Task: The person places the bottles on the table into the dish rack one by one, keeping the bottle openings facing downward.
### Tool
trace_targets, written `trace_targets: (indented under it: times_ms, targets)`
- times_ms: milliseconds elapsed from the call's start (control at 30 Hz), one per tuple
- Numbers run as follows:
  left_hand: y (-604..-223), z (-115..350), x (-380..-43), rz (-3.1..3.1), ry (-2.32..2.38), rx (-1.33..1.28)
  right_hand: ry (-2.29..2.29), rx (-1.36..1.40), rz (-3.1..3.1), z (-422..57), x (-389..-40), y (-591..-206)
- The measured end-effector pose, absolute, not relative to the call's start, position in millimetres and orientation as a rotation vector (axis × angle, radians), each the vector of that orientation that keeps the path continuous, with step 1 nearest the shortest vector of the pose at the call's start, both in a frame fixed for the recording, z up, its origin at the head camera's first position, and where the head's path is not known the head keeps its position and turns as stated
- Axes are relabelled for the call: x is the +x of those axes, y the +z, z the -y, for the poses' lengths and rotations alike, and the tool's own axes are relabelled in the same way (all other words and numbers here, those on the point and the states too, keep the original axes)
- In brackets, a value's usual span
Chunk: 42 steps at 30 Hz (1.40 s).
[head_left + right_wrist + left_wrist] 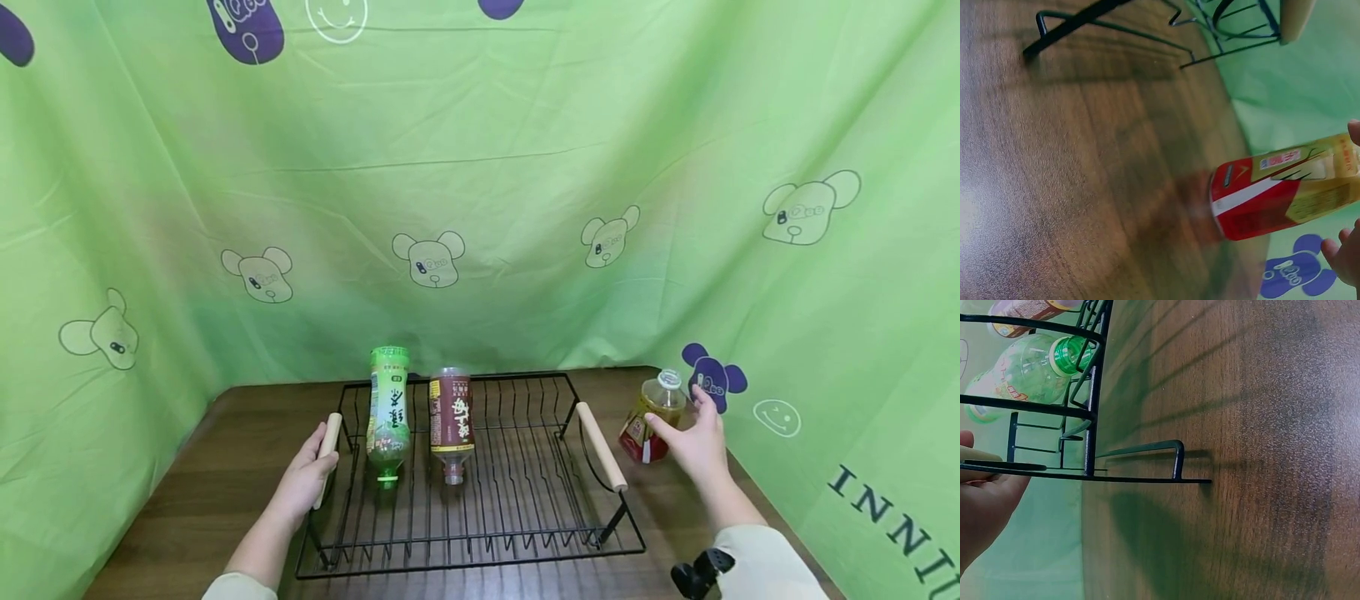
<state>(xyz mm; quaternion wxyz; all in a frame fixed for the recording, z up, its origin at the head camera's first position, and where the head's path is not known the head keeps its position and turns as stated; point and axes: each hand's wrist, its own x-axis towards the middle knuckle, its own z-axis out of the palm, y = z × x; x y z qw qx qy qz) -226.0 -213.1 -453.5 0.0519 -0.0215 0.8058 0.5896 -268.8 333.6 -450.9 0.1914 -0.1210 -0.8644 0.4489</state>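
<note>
My left hand (306, 477) grips the pale wooden handle (327, 458) on the left end of a black wire dish rack (517, 533). In the rack lie a green plastic bottle (388, 417) and, to its right, a bottle with a dark red label (452, 412), their necks toward the front. My right hand (697, 437) is spread around a bottle with a red and yellow label (651, 417) that stands on the table right of the rack. In the right wrist view the thumb is right at this bottle (1285, 187), while the other fingers (1332, 250) are apart from it.
The rack's second wooden handle (602, 447) lies between the rack and the labelled bottle. A brown wood-grain table (202, 475) carries everything. Green cloth (495, 192) with cartoon bear heads hangs behind and along both sides.
</note>
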Motion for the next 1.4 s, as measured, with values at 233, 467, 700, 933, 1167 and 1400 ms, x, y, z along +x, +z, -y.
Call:
trace_targets:
  times_ms: [233, 467, 700, 933, 1167, 1400]
  targets:
    - [-451.0, 213.6, -224.1, -2.46, 1.783, -0.085, 1.27, -0.37, 2.43, -335.8, -279.0, -462.0]
    - [-451.4, 213.3, -225.5, -2.461, 1.784, -0.055, 1.355, -0.356, 2.397, -338.1, -283.9, -468.8]
    - [-451.3, 213.2, -226.6, -2.458, 1.789, -0.045, 1.402, -0.345, 2.383, -338.5, -287.6, -474.1]
    - [-451.9, 213.1, -227.4, -2.457, 1.793, -0.052, 1.393, -0.349, 2.376, -336.4, -290.9, -476.7]
    - [-452.8, 212.8, -227.4, -2.456, 1.797, -0.058, 1.39, -0.378, 2.372, -333.9, -290.7, -477.6]
    - [-453.4, 213.3, -226.4, -2.463, 1.777, -0.073, 1.347, -0.388, 2.363, -330.8, -287.8, -476.4]
